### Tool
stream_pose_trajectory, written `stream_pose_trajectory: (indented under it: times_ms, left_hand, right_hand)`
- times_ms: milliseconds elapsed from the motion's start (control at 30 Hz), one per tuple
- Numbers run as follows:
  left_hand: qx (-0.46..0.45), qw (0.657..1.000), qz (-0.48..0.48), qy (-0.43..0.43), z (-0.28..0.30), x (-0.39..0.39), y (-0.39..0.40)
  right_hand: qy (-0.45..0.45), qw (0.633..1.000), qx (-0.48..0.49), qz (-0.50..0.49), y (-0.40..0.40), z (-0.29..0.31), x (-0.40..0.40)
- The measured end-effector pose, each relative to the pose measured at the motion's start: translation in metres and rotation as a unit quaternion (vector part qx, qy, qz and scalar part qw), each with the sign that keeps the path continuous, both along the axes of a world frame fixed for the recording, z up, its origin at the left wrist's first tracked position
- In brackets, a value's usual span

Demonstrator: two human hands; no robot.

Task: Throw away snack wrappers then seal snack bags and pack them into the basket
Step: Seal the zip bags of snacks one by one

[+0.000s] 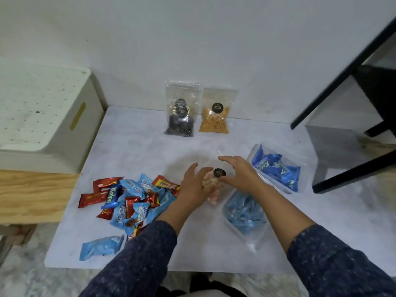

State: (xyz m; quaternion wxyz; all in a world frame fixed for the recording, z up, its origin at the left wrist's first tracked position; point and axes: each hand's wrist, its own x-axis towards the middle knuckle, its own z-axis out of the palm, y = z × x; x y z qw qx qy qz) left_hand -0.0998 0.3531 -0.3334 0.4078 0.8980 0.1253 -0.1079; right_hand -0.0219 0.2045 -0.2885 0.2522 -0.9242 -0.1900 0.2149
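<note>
White wall stood behind the pale table (pixel 132 146). Left of the fingers lay a heap of candy wrappers (pixel 130 200). The left hand (pixel 192 189) had its fingers spread, touching the left side of the clear snack bag (pixel 214 185). That bag lay between both hands, its long side running away from the person, with pale puffs and a black sticker showing. The right hand (pixel 237 174) reached wide over its top, a bit nearer the open end.

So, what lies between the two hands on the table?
In the head view, a clear snack bag of pale puffs with a black round sticker lies between the left hand and right hand.
</note>
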Motion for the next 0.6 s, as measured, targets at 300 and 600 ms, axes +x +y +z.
stream_pose_trajectory:
  times_ms: [300, 600]
  left_hand:
    - [0.016, 0.999, 0.042, 0.013, -0.004, 0.026, -0.01]
    - [-0.037, 0.986, 0.163, -0.01, -0.006, 0.032, -0.014]
  right_hand:
    - [0.057, 0.997, -0.039, 0.024, -0.003, -0.026, 0.035]
    - [0.058, 0.998, -0.007, 0.007, 0.011, -0.033, 0.048]
